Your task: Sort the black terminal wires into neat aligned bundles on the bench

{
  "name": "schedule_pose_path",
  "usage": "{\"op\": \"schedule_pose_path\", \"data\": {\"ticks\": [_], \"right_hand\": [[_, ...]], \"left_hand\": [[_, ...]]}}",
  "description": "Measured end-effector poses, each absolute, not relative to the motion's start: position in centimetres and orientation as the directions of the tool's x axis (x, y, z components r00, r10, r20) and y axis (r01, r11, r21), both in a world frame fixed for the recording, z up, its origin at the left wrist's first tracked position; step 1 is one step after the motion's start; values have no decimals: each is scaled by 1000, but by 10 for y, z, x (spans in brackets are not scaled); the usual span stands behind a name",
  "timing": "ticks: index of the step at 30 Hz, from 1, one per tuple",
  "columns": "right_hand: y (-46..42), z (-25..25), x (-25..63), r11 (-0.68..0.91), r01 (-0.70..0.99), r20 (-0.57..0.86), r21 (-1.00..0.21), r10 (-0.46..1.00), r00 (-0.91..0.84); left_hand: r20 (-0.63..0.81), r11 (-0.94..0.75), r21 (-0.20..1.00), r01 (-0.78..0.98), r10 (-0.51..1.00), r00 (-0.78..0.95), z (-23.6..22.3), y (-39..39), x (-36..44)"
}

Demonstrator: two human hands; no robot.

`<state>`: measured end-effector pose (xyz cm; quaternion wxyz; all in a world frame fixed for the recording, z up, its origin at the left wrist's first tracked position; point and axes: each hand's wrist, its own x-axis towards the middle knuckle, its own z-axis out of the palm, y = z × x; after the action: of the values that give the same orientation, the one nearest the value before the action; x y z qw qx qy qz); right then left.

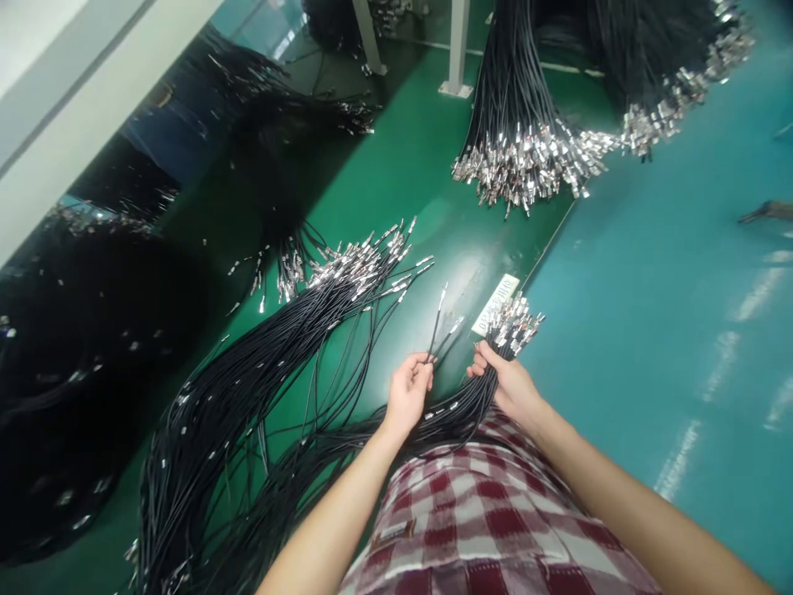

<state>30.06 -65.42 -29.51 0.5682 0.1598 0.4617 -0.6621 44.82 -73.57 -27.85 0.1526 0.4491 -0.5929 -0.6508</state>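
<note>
My left hand [409, 388] is closed in a pinch on two or three thin black wires [441, 324] whose metal terminal ends point up and away. My right hand [503, 378] is wrapped round a thick bundle of black wires [511, 326]; its silver terminals fan out just above my fingers. Both hands sit close together over my lap, which is covered by red and white checked cloth [483, 512]. The bundle's wires trail down and left between my hands.
A large loose sheaf of black terminal wires [297, 330] spreads across the green floor [409, 165] to the left. More bundles hang at the top right [526, 157]. Dark piles of wire lie at far left [80, 355]. A white label [496, 302] lies on the floor.
</note>
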Motion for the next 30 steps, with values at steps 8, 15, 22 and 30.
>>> {"op": "schedule_pose_path", "data": {"ticks": [8, 15, 22, 30], "right_hand": [[-654, -285, 308, 44, 818, -644, -574, -642, -417], [-649, -293, 304, 63, 878, -749, -475, -553, -365], [-645, -290, 304, 43, 889, -703, -455, -630, -329], [-644, -292, 303, 59, 903, -730, -425, -613, -303]], "left_hand": [[-358, -223, 933, -281, -610, -707, -274, -721, 402], [-386, 77, 839, -539, -613, -689, -266, -717, 431], [-235, 385, 741, -551, -619, -749, -277, -723, 436], [-130, 468, 356, -809, -832, -539, -334, -850, 465]]}}
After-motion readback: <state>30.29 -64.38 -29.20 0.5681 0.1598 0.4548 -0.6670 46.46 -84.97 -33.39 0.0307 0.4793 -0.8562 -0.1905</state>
